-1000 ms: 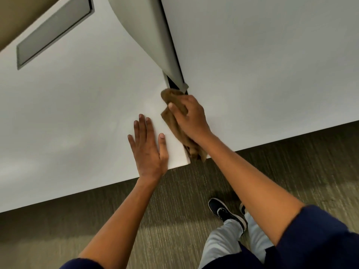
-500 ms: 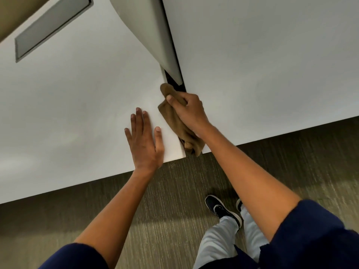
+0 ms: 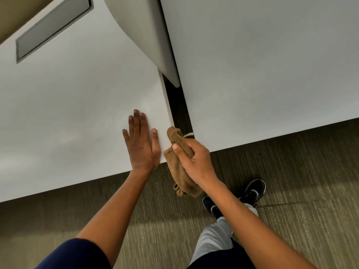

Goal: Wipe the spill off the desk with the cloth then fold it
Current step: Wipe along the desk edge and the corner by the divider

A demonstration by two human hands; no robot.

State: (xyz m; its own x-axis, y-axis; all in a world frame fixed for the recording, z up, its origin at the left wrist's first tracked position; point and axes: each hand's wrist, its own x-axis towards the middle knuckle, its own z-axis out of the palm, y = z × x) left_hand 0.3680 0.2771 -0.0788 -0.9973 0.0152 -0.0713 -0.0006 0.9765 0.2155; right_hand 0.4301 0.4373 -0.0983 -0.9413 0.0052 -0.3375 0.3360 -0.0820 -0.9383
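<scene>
A bunched brown cloth (image 3: 175, 167) hangs at the front right corner of the white desk (image 3: 77, 105), mostly past the desk's edge and over the floor. My right hand (image 3: 194, 160) grips the cloth around its middle, thumb across the top. My left hand (image 3: 140, 144) lies flat on the desk just left of the cloth, fingers straight and together. No spill shows on the desk surface.
A second white desk (image 3: 262, 74) stands to the right, across a narrow dark gap (image 3: 175, 109). A grey curved divider panel (image 3: 147, 35) rises along the gap. A grey rectangular hatch (image 3: 52, 28) sits at the desk's far left. My shoes (image 3: 252, 191) stand on carpet below.
My right hand has drawn the cloth back along the desk's right edge, from near the divider down to the front corner and off the desk. The left hand stays flat in place.
</scene>
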